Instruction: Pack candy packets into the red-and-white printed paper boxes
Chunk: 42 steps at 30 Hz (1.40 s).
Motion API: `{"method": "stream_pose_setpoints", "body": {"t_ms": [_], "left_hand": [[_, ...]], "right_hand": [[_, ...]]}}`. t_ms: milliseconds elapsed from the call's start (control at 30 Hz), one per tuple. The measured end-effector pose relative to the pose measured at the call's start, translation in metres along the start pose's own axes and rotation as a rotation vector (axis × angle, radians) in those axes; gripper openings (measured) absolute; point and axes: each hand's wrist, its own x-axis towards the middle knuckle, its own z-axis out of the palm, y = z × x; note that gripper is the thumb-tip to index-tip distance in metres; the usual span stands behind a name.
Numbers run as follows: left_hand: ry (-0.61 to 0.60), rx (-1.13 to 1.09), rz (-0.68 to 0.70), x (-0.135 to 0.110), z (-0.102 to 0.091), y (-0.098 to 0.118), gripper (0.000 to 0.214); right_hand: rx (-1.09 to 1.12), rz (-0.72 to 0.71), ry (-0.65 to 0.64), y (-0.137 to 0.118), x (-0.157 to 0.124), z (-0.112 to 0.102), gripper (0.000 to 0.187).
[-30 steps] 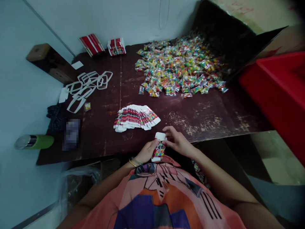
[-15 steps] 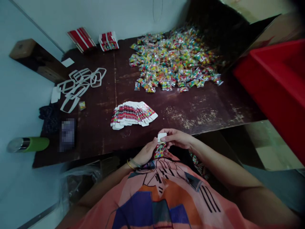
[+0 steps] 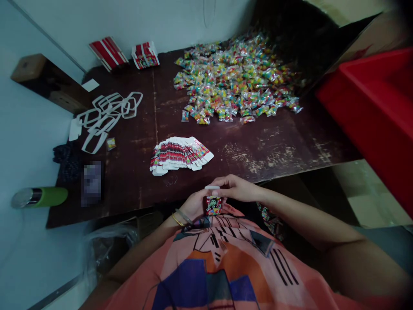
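Observation:
My left hand point(image 3: 193, 204) grips a small printed cardboard box point(image 3: 213, 205) just off the near edge of the dark wooden table point(image 3: 277, 150). My right hand point(image 3: 235, 188) pinches the box's white top flap point(image 3: 212, 187), fingers closed on it. A fanned stack of flat printed box blanks point(image 3: 179, 155) lies on the table just beyond my hands. Farther back spreads a big heap of small colourful candy packets point(image 3: 235, 82).
White die-cut cardboard scraps point(image 3: 103, 114) lie at the left. Two bundles of red-and-white blanks point(image 3: 127, 51) lean on the far wall. A green bottle point(image 3: 40, 196) and a dark blurred object point(image 3: 92, 183) sit at the left edge. A red bin point(image 3: 377, 116) stands at right.
The box has turned from lying flat to standing upright in my left hand, and my right hand has bent its top flap over. The view drifted slightly.

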Motion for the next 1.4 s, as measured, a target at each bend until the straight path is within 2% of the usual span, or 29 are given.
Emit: {"method": "stream_pose_setpoints", "body": {"t_ms": [100, 300, 367, 500, 600, 700, 767, 933, 1100, 1267, 1400], "left_hand": [[0.003, 0.001, 0.038, 0.0, -0.001, 0.0, 0.023], [-0.163, 0.013, 0.062, -0.01, -0.015, -0.001, 0.037], [-0.16, 0.112, 0.076, -0.014, -0.019, 0.001, 0.041], [-0.104, 0.299, 0.062, -0.017, -0.026, 0.005, 0.048], [-0.069, 0.408, 0.092, -0.015, -0.026, 0.01, 0.056], [-0.063, 0.478, 0.125, -0.013, -0.023, 0.014, 0.056], [-0.085, 0.497, 0.123, -0.013, -0.022, 0.015, 0.05], [-0.228, 0.516, 0.087, -0.012, -0.023, 0.013, 0.044], [-0.14, 0.653, 0.099, -0.008, -0.027, 0.01, 0.038], [-0.104, 0.722, 0.126, -0.01, -0.024, 0.013, 0.035], [-0.068, 0.685, 0.113, -0.011, -0.019, 0.014, 0.034]], "right_hand": [[-0.09, -0.074, 0.072, -0.003, 0.0, 0.0, 0.032], [0.052, 0.107, 0.066, 0.007, 0.009, -0.01, 0.036], [-0.037, 0.015, 0.072, 0.009, 0.006, -0.008, 0.03], [-0.459, -0.303, 0.115, 0.009, -0.009, 0.0, 0.024], [-0.659, -0.376, 0.071, 0.006, -0.011, -0.004, 0.028], [-0.582, -0.338, -0.015, -0.001, 0.0, -0.018, 0.025], [-0.472, -0.287, -0.026, -0.005, 0.008, -0.024, 0.025], [-0.43, -0.258, -0.003, -0.002, 0.009, -0.02, 0.025], [-0.414, -0.179, 0.071, 0.006, 0.005, -0.019, 0.028], [-0.528, -0.284, 0.052, 0.0, 0.001, -0.021, 0.026], [-0.507, -0.276, 0.083, -0.003, 0.0, -0.022, 0.027]]}}
